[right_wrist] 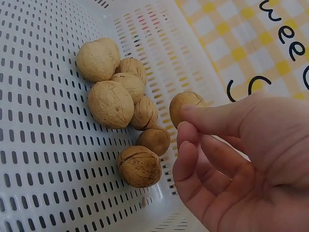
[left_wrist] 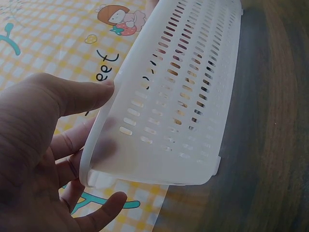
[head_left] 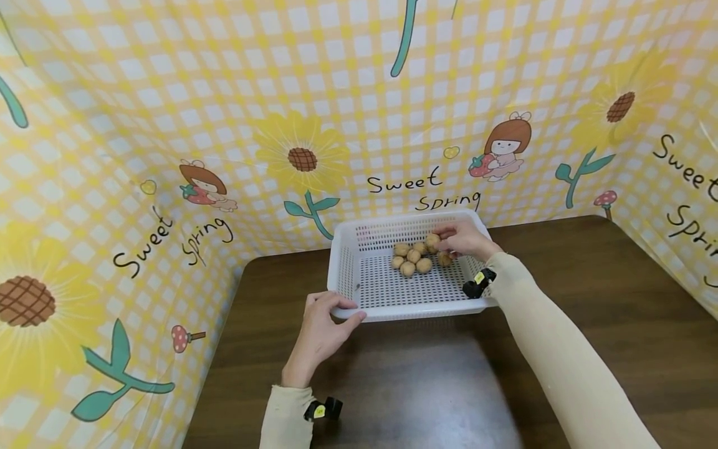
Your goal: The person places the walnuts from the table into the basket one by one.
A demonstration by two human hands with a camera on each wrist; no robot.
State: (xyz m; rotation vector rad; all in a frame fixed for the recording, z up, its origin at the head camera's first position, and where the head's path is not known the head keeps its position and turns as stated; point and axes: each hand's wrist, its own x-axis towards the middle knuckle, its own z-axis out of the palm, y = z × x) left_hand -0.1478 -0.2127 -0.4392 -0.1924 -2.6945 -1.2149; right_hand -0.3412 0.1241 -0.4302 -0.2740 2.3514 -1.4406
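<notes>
A white perforated plastic basket (head_left: pixel 381 293) stands at the back of the table. My left hand (head_left: pixel 321 327) grips its near left corner, thumb on one side of the rim and fingers on the other, as the left wrist view shows at the rim (left_wrist: pixel 99 125). Inside the basket, my right hand (head_left: pixel 464 240) pinches a walnut (right_wrist: pixel 184 105) between thumb and fingers near the far right side. Several other walnuts (right_wrist: pixel 111 104) lie clustered on the basket floor, with one darker walnut (right_wrist: pixel 140 166) closest to the right hand's fingers.
The basket sits on a dark brown wooden table (head_left: pixel 415 386). Behind and at the sides hangs a yellow checked cloth (head_left: pixel 359 93) printed with flowers and lettering, close to the basket's far rim. Black wrist devices (head_left: pixel 479 284) sit on both sleeves.
</notes>
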